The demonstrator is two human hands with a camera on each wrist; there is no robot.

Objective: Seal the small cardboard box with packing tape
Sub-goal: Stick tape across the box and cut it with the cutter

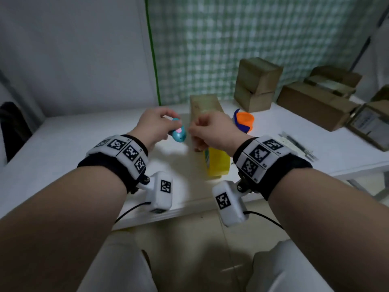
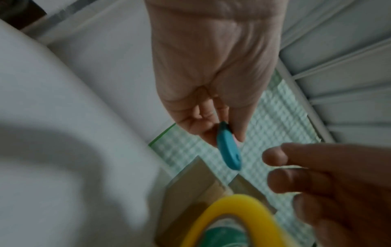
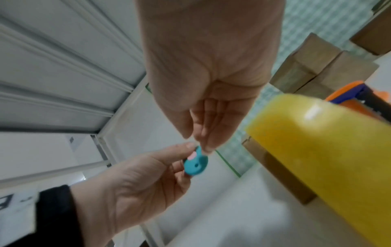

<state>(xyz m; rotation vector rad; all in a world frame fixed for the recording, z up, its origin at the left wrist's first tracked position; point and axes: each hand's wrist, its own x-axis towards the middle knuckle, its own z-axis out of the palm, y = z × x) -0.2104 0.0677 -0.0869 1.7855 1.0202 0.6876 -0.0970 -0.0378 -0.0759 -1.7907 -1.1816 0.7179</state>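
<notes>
A long small cardboard box (image 1: 205, 106) lies on the white table (image 1: 73, 144). A yellow roll of packing tape (image 1: 217, 163) stands on edge at the box's near end, under my right wrist. It fills the right of the right wrist view as the roll (image 3: 317, 150). My left hand (image 1: 160, 125) pinches a small teal cutter (image 1: 179, 134) by its dark end, thumb against fingers, and the cutter (image 2: 229, 150) points away from the palm. My right hand (image 1: 207, 128) hovers just right of the cutter, its thumb and fingertips (image 3: 206, 147) drawn together. Whether they pinch anything is not visible.
An orange and blue tape dispenser (image 1: 244, 122) sits right of the box. Two stacked cardboard boxes (image 1: 257, 83) stand behind it, and more boxes (image 1: 315, 104) crowd the far right. A bagged flat item (image 1: 296, 145) lies near the right edge. A checked curtain hangs behind.
</notes>
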